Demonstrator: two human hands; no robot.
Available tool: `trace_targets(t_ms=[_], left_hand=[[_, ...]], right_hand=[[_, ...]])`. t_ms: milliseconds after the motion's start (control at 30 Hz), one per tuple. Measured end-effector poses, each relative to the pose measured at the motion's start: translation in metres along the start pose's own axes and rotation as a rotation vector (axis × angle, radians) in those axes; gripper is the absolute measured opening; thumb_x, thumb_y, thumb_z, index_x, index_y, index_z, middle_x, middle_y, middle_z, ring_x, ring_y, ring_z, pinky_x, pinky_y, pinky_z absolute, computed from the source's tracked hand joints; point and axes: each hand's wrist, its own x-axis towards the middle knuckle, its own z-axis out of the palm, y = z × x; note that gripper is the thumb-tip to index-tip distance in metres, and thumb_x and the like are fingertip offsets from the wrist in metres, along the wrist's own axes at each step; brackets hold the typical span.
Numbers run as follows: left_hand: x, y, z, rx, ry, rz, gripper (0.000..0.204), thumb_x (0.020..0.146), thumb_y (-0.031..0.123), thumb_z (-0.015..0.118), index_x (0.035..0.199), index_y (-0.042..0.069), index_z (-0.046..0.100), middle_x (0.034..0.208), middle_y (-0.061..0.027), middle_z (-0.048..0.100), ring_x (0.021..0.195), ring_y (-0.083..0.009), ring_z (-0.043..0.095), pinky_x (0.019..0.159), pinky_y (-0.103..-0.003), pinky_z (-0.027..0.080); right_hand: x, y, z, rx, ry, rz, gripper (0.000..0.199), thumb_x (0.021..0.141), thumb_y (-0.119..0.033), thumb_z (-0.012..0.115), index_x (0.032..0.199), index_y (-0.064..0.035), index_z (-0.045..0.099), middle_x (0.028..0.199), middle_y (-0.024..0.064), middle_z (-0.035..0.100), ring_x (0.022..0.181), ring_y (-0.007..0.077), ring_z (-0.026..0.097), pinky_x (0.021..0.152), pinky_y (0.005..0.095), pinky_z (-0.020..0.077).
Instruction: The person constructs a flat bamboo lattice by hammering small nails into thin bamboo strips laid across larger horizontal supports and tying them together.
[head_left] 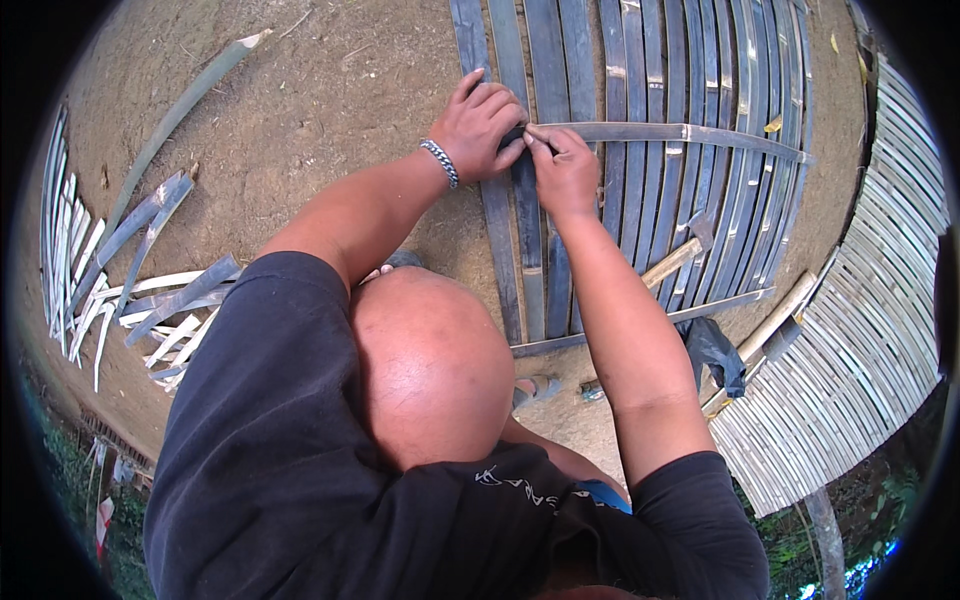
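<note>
A panel of dark bamboo slats [660, 60] lies on the ground in front of me. Across it runs a thin bamboo strip [640, 132], its left end meeting my fingers. My right hand [568, 175] is closed in a pinch at that end. Just to its left, my left hand [483, 122] curls over the leftmost slats, thumb toward the right fingertips, index finger raised. A small dark thing shows between the two hands; its kind is too hidden to tell. A hammer [668, 263] with a wooden handle rests on the slats, right of my right forearm.
Another bottom strip [735, 302] crosses the slats' near end. Cut bamboo strips [75, 240] are piled at the left, beside a long curved piece [180, 110]. To the right lie a black plastic bag [712, 350], a bamboo pole [778, 315] and a pale slatted panel [850, 340]. My bent knee [430, 365] is close below the hands.
</note>
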Motion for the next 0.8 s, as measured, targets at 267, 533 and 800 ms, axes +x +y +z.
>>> trace_targets(t_ms=[267, 533, 800], left_hand=[[-0.001, -0.002, 0.002, -0.004, 0.014, 0.02, 0.032, 0.081, 0.029, 0.077, 0.106, 0.013, 0.064, 0.112, -0.0045, 0.064, 0.122, -0.0242, 0.056, 0.123, -0.05, 0.024], [0.0, -0.001, 0.002, -0.015, 0.044, 0.024, 0.031, 0.08, 0.027, 0.078, 0.104, 0.013, 0.064, 0.109, -0.0045, 0.064, 0.118, -0.0247, 0.057, 0.121, -0.05, 0.027], [0.0, 0.001, 0.0, -0.06, 0.071, -0.005, 0.026, 0.08, 0.023, 0.077, 0.101, 0.012, 0.065, 0.108, -0.0044, 0.064, 0.116, -0.0245, 0.058, 0.119, -0.05, 0.03]], right_hand=[[0.001, -0.008, -0.009, -0.23, -0.049, -0.114, 0.012, 0.088, -0.01, 0.073, 0.099, -0.0086, 0.076, 0.1, 0.0117, 0.073, 0.091, 0.0344, 0.07, 0.078, 0.0418, 0.0567], [-0.001, -0.002, -0.011, -0.363, -0.066, -0.242, 0.019, 0.085, -0.009, 0.073, 0.103, -0.0122, 0.076, 0.102, 0.0086, 0.073, 0.091, 0.0313, 0.071, 0.079, 0.0411, 0.0576], [-0.014, -0.005, -0.006, -0.47, -0.041, -0.29, 0.039, 0.086, -0.005, 0.067, 0.124, -0.0156, 0.07, 0.111, 0.007, 0.071, 0.096, 0.0298, 0.069, 0.083, 0.0405, 0.0569]])
